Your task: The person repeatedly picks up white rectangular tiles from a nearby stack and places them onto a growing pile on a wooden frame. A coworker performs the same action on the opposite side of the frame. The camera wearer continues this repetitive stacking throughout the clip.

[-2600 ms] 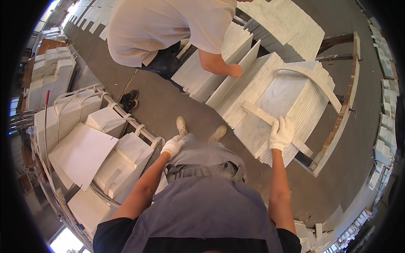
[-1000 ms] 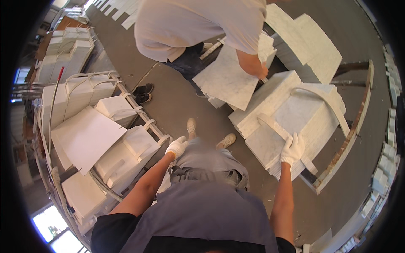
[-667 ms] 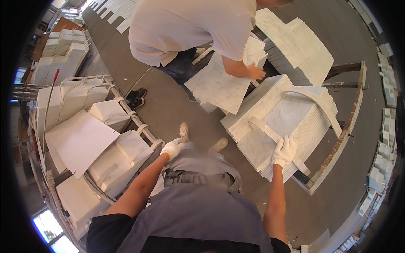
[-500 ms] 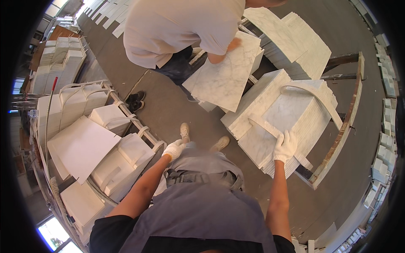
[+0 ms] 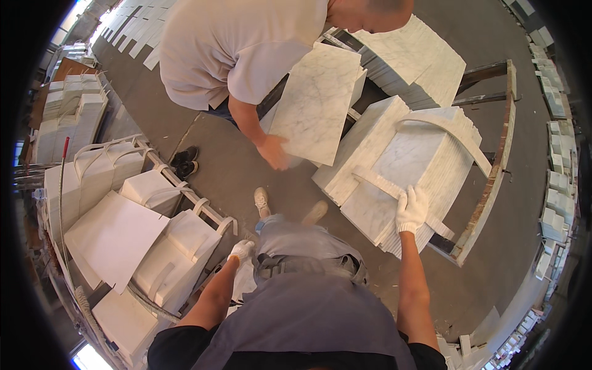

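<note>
Over to the left, a white sheet (image 5: 117, 231) lies across wrapped bundles. The gloved left hand (image 5: 242, 249) hangs by the thigh, fingers loosely curled; I can't tell whether it holds anything. Next, a co-worker's blurred hand (image 5: 273, 151) is near the edge of a loose slab (image 5: 317, 102). Rightward, a pale strip (image 5: 375, 182) crosses the stone stack (image 5: 447, 163), where the gloved right hand (image 5: 412, 209) lies flat, fingers extended, gripping nothing I can see. These slabs look heavy, stiff, smooth-faced and chip-prone; I'd hold one by opposite edges, clear of the corners.
</note>
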Motion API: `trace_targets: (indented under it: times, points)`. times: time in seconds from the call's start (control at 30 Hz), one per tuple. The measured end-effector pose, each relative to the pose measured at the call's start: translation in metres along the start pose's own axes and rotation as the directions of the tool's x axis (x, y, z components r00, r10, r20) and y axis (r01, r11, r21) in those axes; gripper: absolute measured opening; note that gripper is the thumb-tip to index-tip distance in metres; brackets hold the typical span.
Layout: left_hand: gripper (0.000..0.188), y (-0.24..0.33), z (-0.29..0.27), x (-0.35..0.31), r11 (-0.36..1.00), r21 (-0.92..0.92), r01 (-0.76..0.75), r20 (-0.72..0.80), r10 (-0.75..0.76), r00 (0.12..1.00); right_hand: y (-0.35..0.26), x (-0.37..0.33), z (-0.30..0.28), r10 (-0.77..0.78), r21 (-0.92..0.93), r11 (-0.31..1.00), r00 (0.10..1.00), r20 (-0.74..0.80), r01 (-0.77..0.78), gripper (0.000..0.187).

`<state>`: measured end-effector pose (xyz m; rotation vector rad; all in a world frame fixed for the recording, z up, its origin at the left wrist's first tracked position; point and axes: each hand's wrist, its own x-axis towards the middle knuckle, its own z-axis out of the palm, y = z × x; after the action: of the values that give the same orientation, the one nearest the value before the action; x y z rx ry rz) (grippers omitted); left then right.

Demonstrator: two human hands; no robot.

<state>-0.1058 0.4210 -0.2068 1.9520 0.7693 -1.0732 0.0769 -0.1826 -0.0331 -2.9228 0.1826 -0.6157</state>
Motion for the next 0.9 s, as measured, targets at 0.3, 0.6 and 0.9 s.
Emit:
trace_targets:
  times: [0.3, 0.6, 0.9]
  points:
    - [0.106, -0.046, 0.093, 0.011, 0.568, -0.644, 0.512, 0.365, -0.360, 0.858, 0.003, 0.001, -0.002, -0.035, -0.032, 0.999, 0.998, 0.055, 0.037, 0.036]
    - [0.114, -0.013, 0.131, 0.002, 0.456, -0.694, 0.557, 0.401, -0.398, 0.825, -0.002, 0.002, -0.007, -0.030, -0.011, 0.999, 0.997, 0.075, 0.031, 0.033]
    - [0.098, -0.029, 0.145, -0.023, 0.573, -0.620, 0.536, 0.336, -0.424, 0.841, -0.005, 0.003, -0.006, -0.017, -0.021, 1.000, 0.998, 0.054, 0.018, 0.031]
